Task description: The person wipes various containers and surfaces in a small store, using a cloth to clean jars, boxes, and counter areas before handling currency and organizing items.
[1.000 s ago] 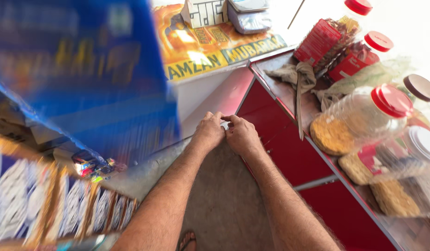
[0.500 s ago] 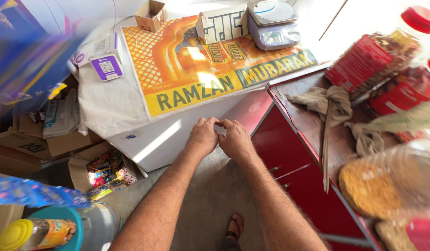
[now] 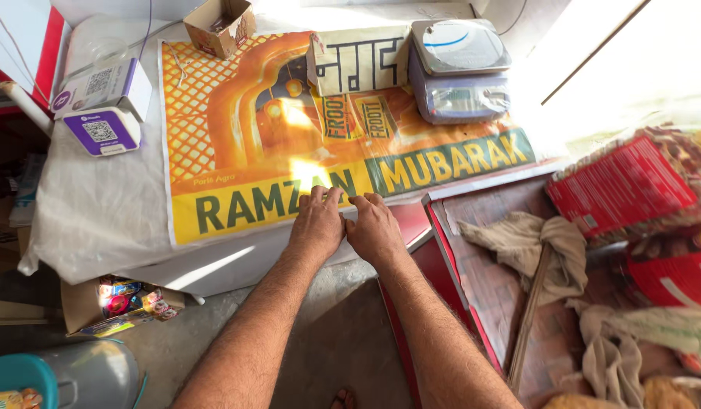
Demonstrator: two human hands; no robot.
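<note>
My left hand (image 3: 317, 225) and my right hand (image 3: 374, 229) lie side by side at the front edge of a white counter (image 3: 108, 212). Their fingertips touch the lower border of a large orange and yellow poster (image 3: 244, 144) spread flat on the counter. The fingers are curled close together; whether something small is pinched between them cannot be seen. A grey digital weighing scale (image 3: 458, 68) stands on the poster's far right corner. A folded paper packet (image 3: 358, 60) sits beside the scale.
A small cardboard box (image 3: 220, 24) and two small purple and white stands (image 3: 102, 106) are at the counter's back left. Right of me is a red-edged counter (image 3: 479, 227) with rags (image 3: 532, 246), a wooden stick (image 3: 528, 310) and red packets (image 3: 630, 185). Below left are a snack box (image 3: 123, 303) and a steel drum (image 3: 89, 375).
The view has swung left and steadied over the counter. Both hands have moved forward from the counter's corner onto the poster's front edge, still side by side.
</note>
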